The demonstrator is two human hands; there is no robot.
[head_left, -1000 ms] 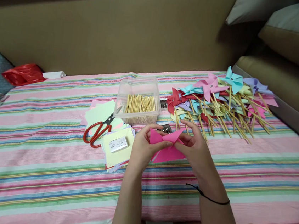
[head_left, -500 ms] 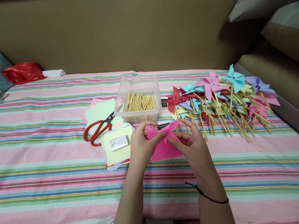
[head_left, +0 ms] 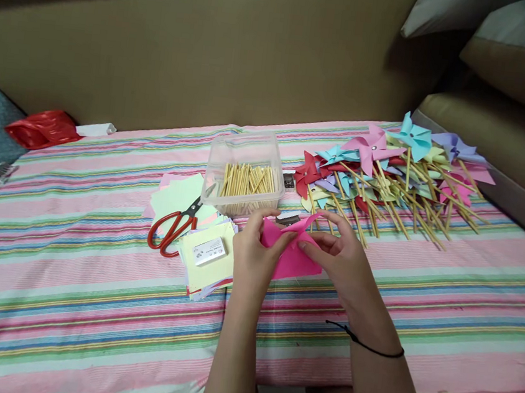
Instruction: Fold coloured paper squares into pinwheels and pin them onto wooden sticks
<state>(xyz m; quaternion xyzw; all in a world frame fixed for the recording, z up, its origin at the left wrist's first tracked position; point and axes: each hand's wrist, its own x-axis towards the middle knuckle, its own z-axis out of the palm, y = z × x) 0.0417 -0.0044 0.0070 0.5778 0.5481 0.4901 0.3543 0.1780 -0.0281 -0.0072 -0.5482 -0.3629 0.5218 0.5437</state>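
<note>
Between my hands, above the striped cloth (head_left: 138,308), is a bright pink paper square (head_left: 293,267) with corners folded in toward its middle, like a pinwheel. My left hand (head_left: 257,249) pinches its left side, thumb at the centre. On the other side, my right hand (head_left: 339,248) grips a raised flap, its thumb close to the centre too. Just behind the paper lies a small dark packet (head_left: 288,219) with a white top. Left of my left hand, a stack of coloured paper squares (head_left: 202,274) carries a small white box (head_left: 210,251).
Red-handled scissors (head_left: 172,231) lie on pale paper sheets (head_left: 175,197). A clear plastic box (head_left: 246,148) holds many short wooden sticks (head_left: 248,181). Finished paper pinwheels (head_left: 373,149) on sticks are heaped at the right. A red plastic bag (head_left: 44,130) sits far left.
My left hand has shifted slightly up and right, and its thumb now covers more of the pink paper's centre. The paper's left flap is less spread, and the dark packet behind shows more.
</note>
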